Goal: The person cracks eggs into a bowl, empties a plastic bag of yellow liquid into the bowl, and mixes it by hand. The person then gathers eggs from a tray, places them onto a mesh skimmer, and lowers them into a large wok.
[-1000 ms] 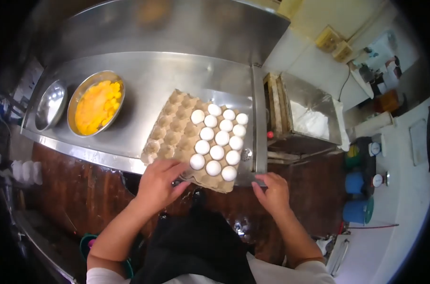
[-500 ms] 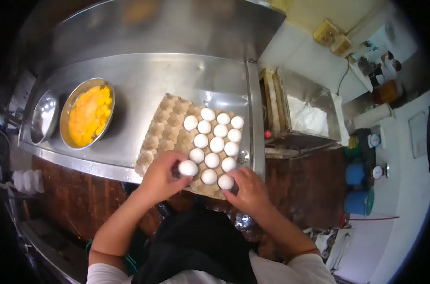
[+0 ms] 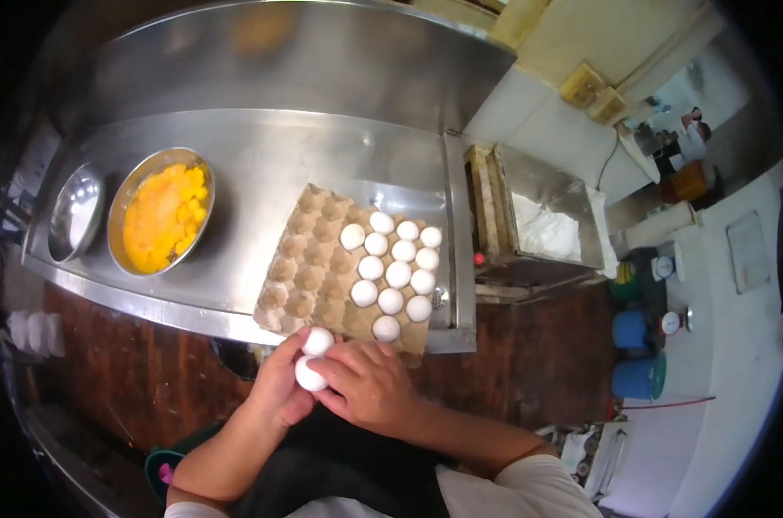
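Two white eggs are held together just in front of the carton's near edge. My left hand [image 3: 277, 382] is closed around the upper egg [image 3: 320, 342] from the left. On the lower egg [image 3: 312, 374], the fingers of my right hand [image 3: 370, 386] are closed from the right; both hands meet around this pair. Behind them, a brown cardboard egg carton [image 3: 298, 276] lies on the steel counter. Several white eggs [image 3: 398, 274] fill its right side, while the cups on its left side hold none.
A steel bowl [image 3: 203, 226] of yellow yolks stands on the steel counter [image 3: 245, 190] at left, beside another metal bowl [image 3: 75, 216]. On the right is a metal bin [image 3: 551, 229] with white powder. Blue buckets [image 3: 637, 377] stand farther right. Another person [image 3: 693, 142] is in the background.
Both hands have lifted an egg each from the carton's near row and come together in front of it. My right hand has moved left, leaving its cup bare.
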A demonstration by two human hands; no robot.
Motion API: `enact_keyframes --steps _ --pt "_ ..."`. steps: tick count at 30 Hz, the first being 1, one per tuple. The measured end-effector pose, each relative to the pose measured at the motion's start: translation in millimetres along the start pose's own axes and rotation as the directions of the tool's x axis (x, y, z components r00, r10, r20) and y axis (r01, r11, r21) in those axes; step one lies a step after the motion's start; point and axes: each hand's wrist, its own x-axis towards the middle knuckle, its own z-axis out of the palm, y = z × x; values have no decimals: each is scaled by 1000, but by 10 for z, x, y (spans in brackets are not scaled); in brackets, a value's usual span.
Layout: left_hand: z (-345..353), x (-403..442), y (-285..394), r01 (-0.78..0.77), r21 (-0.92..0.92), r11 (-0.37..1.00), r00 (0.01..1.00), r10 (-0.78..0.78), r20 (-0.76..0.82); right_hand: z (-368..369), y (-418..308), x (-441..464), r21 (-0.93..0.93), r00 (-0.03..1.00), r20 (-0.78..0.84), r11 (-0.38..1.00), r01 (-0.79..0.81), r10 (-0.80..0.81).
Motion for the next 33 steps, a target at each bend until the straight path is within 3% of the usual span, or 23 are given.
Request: enact_keyframes --steps 1,5,8,9,13,16,19,22,26,29,30,33 --pt "-8 18 -13 -2 -13 1000 1000 1 -31 11 -9 -4 -22 999 32 1000 15 -14" --pt "-171 112 65 5 68 998 1000 -5 -4 -203 201 56 203 990 41 969 -139 133" --pt "-30 36 160 -52 199 978 998 45 40 -509 703 -94 -14 910 -117 916 -402 398" --pt "-35 38 168 -63 197 978 996 48 78 -528 903 -214 -120 907 -115 901 -418 405" --pt "38 37 185 -95 225 970 972 41 231 -486 1064 -287 -228 889 42 871 -436 456" --pt "8 118 185 -67 254 965 949 -16 313 -424 1067 -268 -265 873 21 845 -465 487" --pt "-9 185 174 -3 267 964 941 -88 327 -404 1146 -289 -207 837 29 822 -530 546" --pt "-57 283 121 38 291 956 926 -143 349 -441 1128 -267 2 783 -29 783 -622 622" --pt "-29 348 41 47 417 908 904 -216 370 -451 681 -69 506 888 0 766 -397 461" --pt "46 338 -8 67 484 873 888 -273 370 -438 384 99 505 914 136 767 -395 381" --pt "64 322 -17 68 470 880 884 -272 380 -509 305 174 411 906 198 807 -424 375" --pt "-11 312 -45 85 418 905 878 -266 397 -340 345 139 389 930 184 845 -367 319"
